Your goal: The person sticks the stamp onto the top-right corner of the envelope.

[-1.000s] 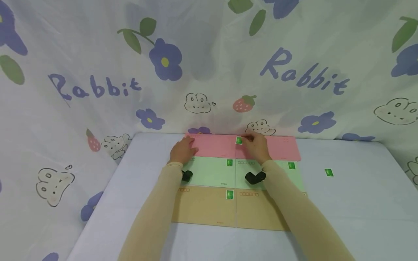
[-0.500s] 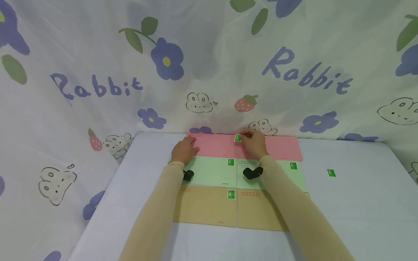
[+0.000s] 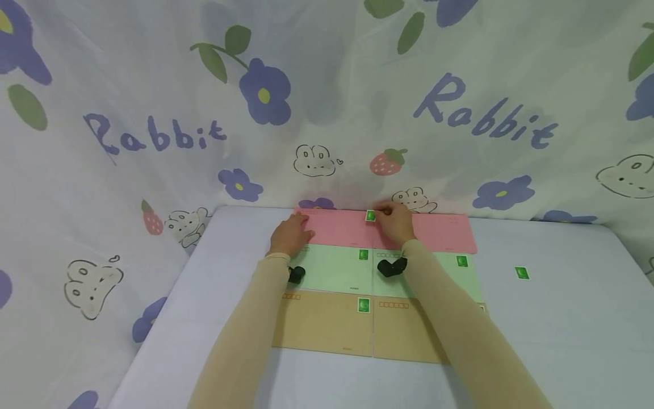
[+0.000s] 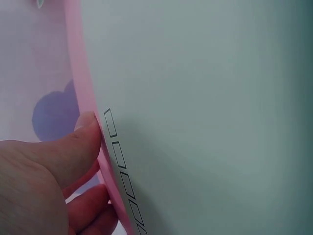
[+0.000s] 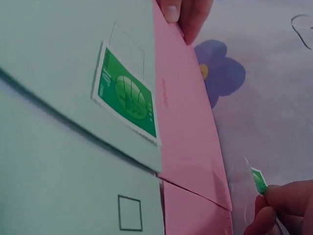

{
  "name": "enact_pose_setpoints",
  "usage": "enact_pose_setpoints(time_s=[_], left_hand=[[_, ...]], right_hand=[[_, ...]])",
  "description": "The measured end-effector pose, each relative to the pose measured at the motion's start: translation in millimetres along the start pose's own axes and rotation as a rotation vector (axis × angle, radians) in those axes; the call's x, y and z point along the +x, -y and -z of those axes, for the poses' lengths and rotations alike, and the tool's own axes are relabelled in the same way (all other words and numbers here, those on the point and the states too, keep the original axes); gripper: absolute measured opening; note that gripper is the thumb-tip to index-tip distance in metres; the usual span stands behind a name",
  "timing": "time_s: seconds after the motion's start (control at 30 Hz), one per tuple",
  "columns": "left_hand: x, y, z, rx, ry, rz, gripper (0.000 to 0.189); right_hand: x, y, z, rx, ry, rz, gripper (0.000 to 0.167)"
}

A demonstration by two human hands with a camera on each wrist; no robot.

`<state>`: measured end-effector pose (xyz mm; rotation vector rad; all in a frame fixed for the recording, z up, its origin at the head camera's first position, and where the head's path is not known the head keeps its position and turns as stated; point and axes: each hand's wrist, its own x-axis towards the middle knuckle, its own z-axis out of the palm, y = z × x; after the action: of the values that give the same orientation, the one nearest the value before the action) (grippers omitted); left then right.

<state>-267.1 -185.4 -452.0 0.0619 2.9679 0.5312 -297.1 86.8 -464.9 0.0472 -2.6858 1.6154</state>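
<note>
My right hand (image 3: 395, 222) pinches a small green postage stamp (image 3: 370, 216) between thumb and fingertips. It is over the upper right corner of the left pink envelope (image 3: 339, 230). In the right wrist view the stamp (image 5: 259, 181) appears tilted and lifted off the paper. My left hand (image 3: 289, 234) rests on the left end of that same envelope, thumb and fingers pressing its surface. In the left wrist view the thumb (image 4: 87, 128) lies on the pink paper. Beside it, partly under my right hand, lies the right pink envelope (image 3: 444, 233).
Nearer me lie two light green envelopes (image 3: 332, 272) with stamps at their upper right corners. Two brown envelopes (image 3: 324, 324) lie nearest; my right sleeve covers part of one. Another stamp (image 3: 522, 273) lies on the white table to the right. A patterned curtain (image 3: 352, 119) hangs behind.
My right hand has shifted slightly left and up with the stamp, relative to the envelopes. My left hand stays in place. The whole view has drifted a little.
</note>
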Motion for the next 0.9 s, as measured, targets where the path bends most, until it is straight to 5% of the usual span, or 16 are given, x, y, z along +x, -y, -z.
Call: enact_pose_setpoints(time_s=[0.9], left_hand=[[0.5, -1.5, -0.4, -0.011, 0.013, 0.03, 0.057]], right_hand=[[15.6, -2, -6, -0.092, 0.039, 0.003, 0.019]])
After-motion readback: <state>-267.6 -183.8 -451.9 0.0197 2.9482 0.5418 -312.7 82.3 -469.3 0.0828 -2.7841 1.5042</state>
